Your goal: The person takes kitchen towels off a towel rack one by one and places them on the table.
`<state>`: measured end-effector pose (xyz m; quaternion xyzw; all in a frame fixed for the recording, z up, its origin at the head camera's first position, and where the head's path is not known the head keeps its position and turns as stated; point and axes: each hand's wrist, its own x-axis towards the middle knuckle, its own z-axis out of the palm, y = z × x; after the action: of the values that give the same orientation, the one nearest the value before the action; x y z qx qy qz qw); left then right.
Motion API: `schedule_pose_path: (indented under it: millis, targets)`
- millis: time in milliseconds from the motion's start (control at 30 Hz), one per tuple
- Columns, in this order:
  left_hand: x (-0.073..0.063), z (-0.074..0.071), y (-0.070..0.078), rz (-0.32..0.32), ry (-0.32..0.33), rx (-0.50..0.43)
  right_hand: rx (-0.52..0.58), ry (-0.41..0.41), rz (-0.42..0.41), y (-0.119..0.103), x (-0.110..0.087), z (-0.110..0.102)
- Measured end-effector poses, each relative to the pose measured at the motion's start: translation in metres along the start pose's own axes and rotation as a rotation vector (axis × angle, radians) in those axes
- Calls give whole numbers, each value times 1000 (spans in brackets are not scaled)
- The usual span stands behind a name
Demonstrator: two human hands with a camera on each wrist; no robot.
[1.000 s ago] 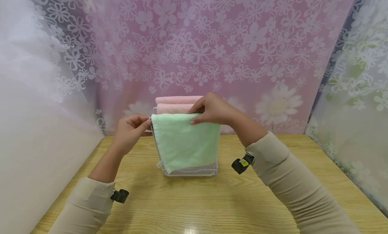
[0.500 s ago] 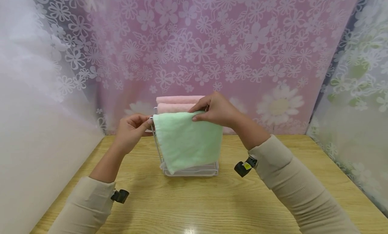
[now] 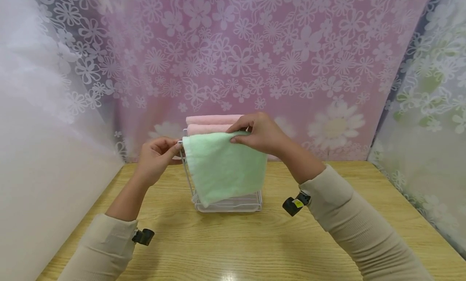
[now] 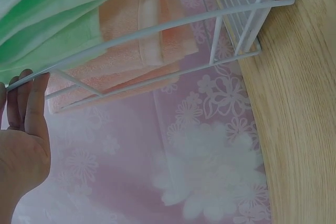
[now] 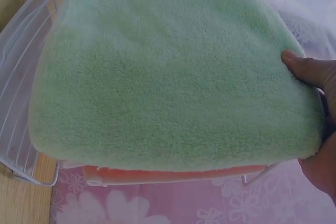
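Observation:
A light green towel hangs folded over the front of a white wire rack that stands on the table. My right hand pinches the towel's top fold, thumb in front and fingers behind. My left hand grips the rack's upper left corner between thumb and fingers. In the left wrist view that hand holds the white wire frame beside the green towel. Two pink towels hang on the rack behind the green one, partly hidden by it and by my right hand.
The rack's base has a white tray under its wires. Wood-grained table spreads around it. A pink flowered curtain closes off the back, with pale sheets at the left and flowered ones at the right.
The green towel has risen slightly at its top and lower edge, baring more of the rack's base and left side. My right hand rose a little with it; my left hand stays at the corner.

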<state>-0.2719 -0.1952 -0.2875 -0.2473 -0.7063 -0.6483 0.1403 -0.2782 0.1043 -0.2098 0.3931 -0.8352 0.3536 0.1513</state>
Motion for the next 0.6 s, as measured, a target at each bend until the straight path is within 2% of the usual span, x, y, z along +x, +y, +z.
schedule_pose_path:
  millis: [267, 433, 600]
  targets:
    - [-1, -1, 0, -14, -5, 37, 4, 42, -40, -1, -2, -6]
    - [-2, -1, 2, -22, -10, 73, 0, 51, -36, -2, -3, -11]
    - [-1, 1, 5, -35, -3, 33, -13, 52, -34, -2, -3, -11]
